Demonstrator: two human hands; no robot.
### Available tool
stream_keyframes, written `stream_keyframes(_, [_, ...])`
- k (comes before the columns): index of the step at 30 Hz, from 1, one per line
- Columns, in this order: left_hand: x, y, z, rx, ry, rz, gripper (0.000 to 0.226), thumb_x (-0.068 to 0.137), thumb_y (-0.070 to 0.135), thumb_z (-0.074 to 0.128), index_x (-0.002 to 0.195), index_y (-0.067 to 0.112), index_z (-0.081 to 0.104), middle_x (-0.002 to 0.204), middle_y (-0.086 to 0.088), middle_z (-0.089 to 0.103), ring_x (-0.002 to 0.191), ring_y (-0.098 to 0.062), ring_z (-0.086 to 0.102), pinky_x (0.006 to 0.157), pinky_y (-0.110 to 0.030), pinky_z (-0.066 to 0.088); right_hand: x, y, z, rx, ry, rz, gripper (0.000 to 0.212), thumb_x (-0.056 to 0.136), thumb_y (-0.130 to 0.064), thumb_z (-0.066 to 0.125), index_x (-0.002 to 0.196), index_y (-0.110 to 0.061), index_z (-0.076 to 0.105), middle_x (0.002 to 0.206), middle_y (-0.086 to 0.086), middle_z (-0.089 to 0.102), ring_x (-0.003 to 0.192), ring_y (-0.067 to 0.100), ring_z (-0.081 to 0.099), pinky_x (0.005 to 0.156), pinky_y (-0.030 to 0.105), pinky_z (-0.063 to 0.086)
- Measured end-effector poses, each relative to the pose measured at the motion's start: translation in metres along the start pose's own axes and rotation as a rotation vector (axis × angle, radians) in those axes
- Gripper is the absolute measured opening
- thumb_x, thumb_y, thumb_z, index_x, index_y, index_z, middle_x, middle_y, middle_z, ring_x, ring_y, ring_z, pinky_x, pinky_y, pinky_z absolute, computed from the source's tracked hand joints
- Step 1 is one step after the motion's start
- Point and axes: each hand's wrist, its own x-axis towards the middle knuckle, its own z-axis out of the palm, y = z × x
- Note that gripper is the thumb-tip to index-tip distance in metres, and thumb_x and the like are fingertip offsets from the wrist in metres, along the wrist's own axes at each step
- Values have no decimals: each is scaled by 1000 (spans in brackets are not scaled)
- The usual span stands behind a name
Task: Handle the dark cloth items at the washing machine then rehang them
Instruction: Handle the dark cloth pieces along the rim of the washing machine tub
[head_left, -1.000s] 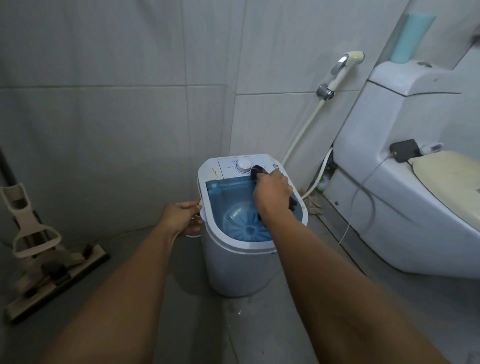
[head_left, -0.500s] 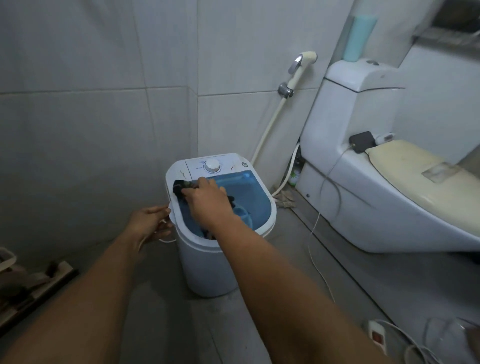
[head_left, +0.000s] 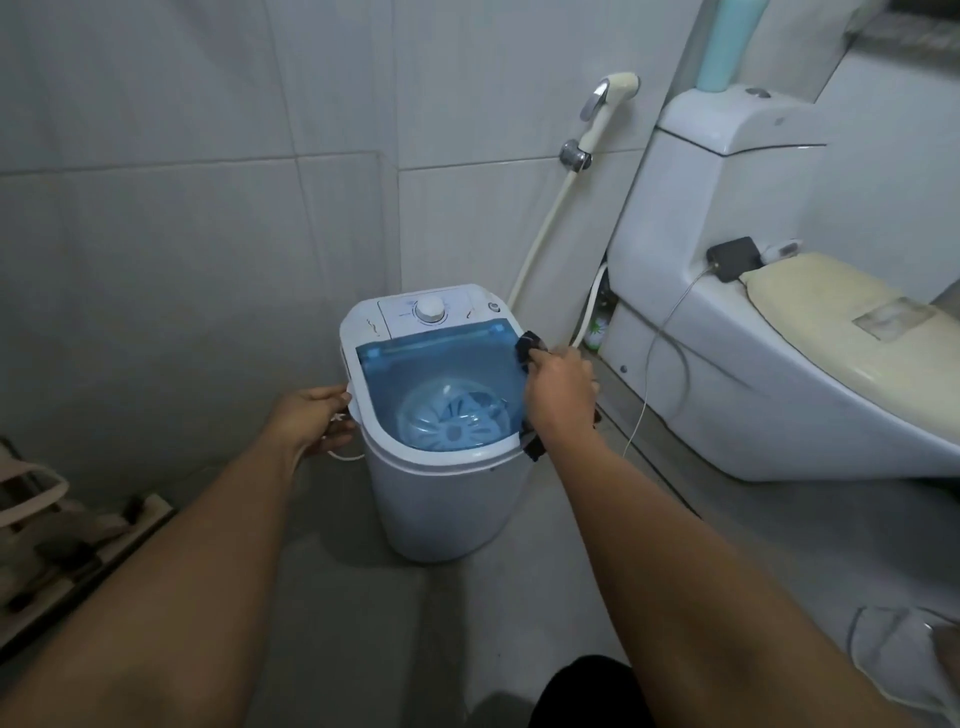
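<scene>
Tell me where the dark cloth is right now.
The dark cloth is in the right hand, at the right rim of the washing machine, near the toilet.

I see a white toilet against the right wall, its cream lid down. A small black box sits behind the lid, a thin wire trailing from it. A bidet sprayer hangs on the tiled wall, and a teal bottle stands on the cistern.

Home bathroom, toilet, tiled walls
</scene>
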Motion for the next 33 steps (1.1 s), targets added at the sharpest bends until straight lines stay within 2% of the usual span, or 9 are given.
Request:
stream_keyframes(4, [-4,2,0,8,-10,-8,34,93,15,58,126,10,62,94,-10,66,62,-16,59,56,-27,57,-42,-2,5,30,130,-136,29,96,-18,57,121,-21,71,113,14,59,103,37,50,86,47,44])
stream_keyframes(6, [-6,2,1,5,-10,-4,33,93,14,58,126,9,62,87,-8,66,63,-16,59,57,-27,57,-57,-11,8,4,133,-188,30,94,-18,60,122,-20,70,111,14,59,101,36,51,83,47,44])
stream_keyframes(12, [-8,3,5,-15,-14,2,29,94,13,56,122,9,62,80,-6,64,37,-4,59,52,-25,57,-94,-58,28,-20,104,-327,30,86,-16,66,115,-23,72,100,15,61,87,38,54,74,45,44])
stream_keyframes(18, [-6,4,2,8,-9,19,33,93,12,59,124,5,62,95,-13,66,47,-12,63,56,-28,58,-118,-90,34,-14,57,-517,37,86,-14,63,121,-24,68,103,15,59,90,37,54,77,48,44])
stream_keyframes(21, [-6,6,4,24,-5,26,30,93,11,57,123,6,62,100,-15,64,40,-7,61,52,-25,57,-105,-72,26,-41,6,-586,34,92,-18,58,125,-24,65,107,14,57,94,36,51,80,49,44])
stream_keyframes(25, [-6,7,4,55,22,24,32,94,11,56,125,8,61,91,-13,65,36,-5,59,45,-22,54,-86,-39,19,-39,58,-545,30,92,-18,62,121,-25,67,106,13,59,91,35,51,76,45,44])
stream_keyframes(28, [-6,8,4,71,38,27,33,94,11,55,126,8,61,95,-13,65,44,-9,61,44,-20,53,-65,-10,13,-49,120,-431,31,89,-14,66,118,-24,70,102,14,60,89,36,54,74,45,48])
stream_keyframes(31, [-10,9,6,59,38,28,31,95,9,53,125,6,60,82,-11,65,38,-7,59,39,-18,51,-41,-8,5,56,77,-237,28,93,-15,59,117,-21,72,105,12,59,95,36,54,83,47,51])
stream_keyframes(33, [-11,10,8,31,30,27,30,95,7,52,125,3,59,75,-8,61,36,-7,58,35,-17,49,-29,-26,3,172,88,-230,27,96,-18,57,118,-19,72,107,12,59,98,35,55,87,47,50])
